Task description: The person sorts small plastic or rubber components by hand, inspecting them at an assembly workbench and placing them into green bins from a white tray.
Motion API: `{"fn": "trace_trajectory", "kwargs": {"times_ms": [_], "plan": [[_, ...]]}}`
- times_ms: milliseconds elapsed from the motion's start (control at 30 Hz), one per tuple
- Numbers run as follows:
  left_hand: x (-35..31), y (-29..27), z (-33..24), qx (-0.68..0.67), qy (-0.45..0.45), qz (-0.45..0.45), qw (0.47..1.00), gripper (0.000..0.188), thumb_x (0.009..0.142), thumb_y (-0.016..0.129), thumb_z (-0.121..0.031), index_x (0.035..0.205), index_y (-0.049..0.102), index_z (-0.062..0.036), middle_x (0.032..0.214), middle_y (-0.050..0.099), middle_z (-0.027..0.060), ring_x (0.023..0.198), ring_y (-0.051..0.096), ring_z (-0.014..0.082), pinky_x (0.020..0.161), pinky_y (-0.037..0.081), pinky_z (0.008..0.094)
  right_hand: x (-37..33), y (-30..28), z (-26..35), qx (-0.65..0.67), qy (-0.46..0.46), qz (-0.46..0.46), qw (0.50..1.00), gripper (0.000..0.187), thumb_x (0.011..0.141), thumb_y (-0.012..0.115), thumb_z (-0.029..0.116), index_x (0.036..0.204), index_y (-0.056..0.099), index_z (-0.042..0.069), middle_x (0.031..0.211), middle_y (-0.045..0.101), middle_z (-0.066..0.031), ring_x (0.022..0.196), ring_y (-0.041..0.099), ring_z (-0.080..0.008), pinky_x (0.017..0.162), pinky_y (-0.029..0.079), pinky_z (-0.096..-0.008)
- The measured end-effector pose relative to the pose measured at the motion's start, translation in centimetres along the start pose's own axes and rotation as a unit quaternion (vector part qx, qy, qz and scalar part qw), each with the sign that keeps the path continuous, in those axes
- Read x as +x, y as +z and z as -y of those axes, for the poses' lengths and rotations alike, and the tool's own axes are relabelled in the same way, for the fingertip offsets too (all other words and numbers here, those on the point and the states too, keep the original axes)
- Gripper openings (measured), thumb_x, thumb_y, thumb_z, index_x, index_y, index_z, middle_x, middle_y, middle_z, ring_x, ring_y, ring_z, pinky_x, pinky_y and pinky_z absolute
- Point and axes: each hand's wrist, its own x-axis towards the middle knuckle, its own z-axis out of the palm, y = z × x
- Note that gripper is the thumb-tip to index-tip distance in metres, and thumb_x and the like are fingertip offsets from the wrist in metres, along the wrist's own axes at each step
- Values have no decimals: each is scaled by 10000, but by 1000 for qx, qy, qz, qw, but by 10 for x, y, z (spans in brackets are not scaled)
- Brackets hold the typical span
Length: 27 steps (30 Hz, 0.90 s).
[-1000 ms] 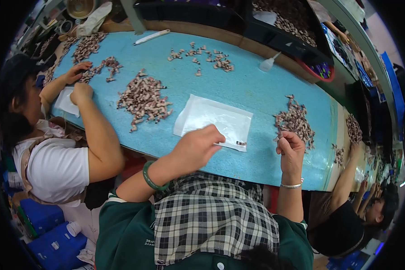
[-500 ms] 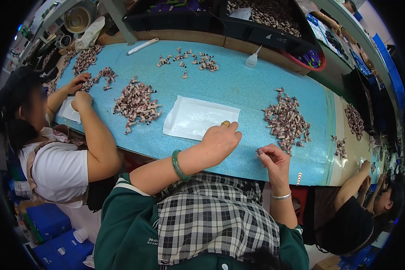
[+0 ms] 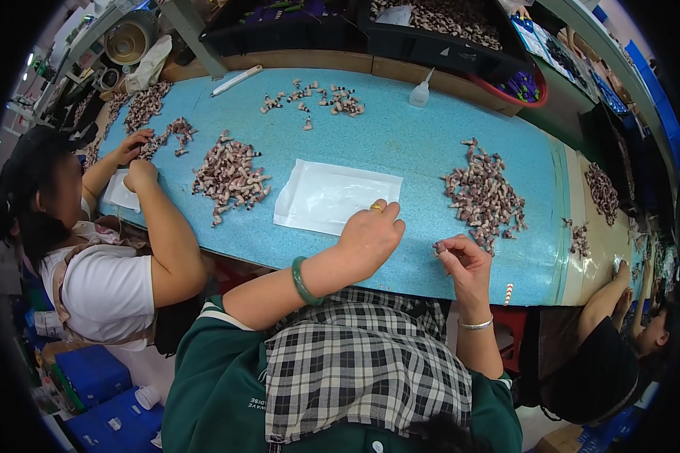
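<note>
On the blue tabletop lies a flat white sheet [image 3: 321, 196] with a glossy, wrinkled middle. My left hand [image 3: 370, 238], with a ring on one finger, is closed at the sheet's lower right corner; its fingertips are hidden, so what they hold does not show. To the right, my right hand [image 3: 470, 264] pinches a small brownish piece [image 3: 439, 248] between thumb and fingers, just above the table's near edge. Beyond that hand is a heap of small brown-and-white pieces [image 3: 482, 192]. A second heap of such pieces [image 3: 230, 175] lies left of the sheet.
Several loose pieces [image 3: 344, 102] are scattered at the back. A squeeze bottle [image 3: 421, 90] and a white pen-like tool [image 3: 236, 81] lie or stand near the far edge. Black bins [image 3: 438, 57] line the back. Co-workers sit left [image 3: 102, 279] and right [image 3: 593, 370].
The view has shifted slightly. My right hand still pinches the small piece, a little higher, and my left hand stays at the sheet's corner.
</note>
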Motion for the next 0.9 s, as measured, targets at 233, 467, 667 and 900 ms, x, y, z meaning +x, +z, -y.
{"fn": "trace_trajectory", "kwargs": {"times_ms": [233, 467, 667, 900], "plan": [[-16, -12, -10, -128, -16, -47, 991, 102, 720, 650, -30, 781, 568, -33, 788, 565, 96, 775, 570, 251, 633, 486, 327, 1, -4, 2, -12, -6, -2, 1000, 122, 816, 635, -44, 937, 644, -37, 894, 618, -76, 832, 609, -132, 756, 490, -234], [-44, -42, -3, -443, -106, -93, 885, 119, 813, 622, 10, 930, 618, -6, 783, 638, 73, 686, 618, 148, 608, 482, 253, 24, 25, 11, -44, -6, 56, 997, 114, 815, 639, -31, 928, 651, -38, 912, 635, -83, 829, 622, -133, 752, 494, -230], [-83, -45, 19, -593, -203, -49, 778, 96, 867, 566, 15, 947, 620, 13, 853, 632, 43, 746, 606, 91, 649, 498, 222, 52, 59, 11, -171, -40, 111, 978, 92, 800, 666, 13, 891, 675, 0, 815, 649, -54, 734, 615, -108, 626, 475, -231], [-119, -52, 40, -683, -251, -128, 674, 103, 888, 540, 16, 976, 592, 14, 842, 619, 60, 738, 604, 93, 645, 512, 219, 85, 101, 11, -465, -205, 145, 849, 88, 718, 707, 107, 805, 693, 103, 740, 616, -34, 711, 597, -216, 576, 479, -322]]}}
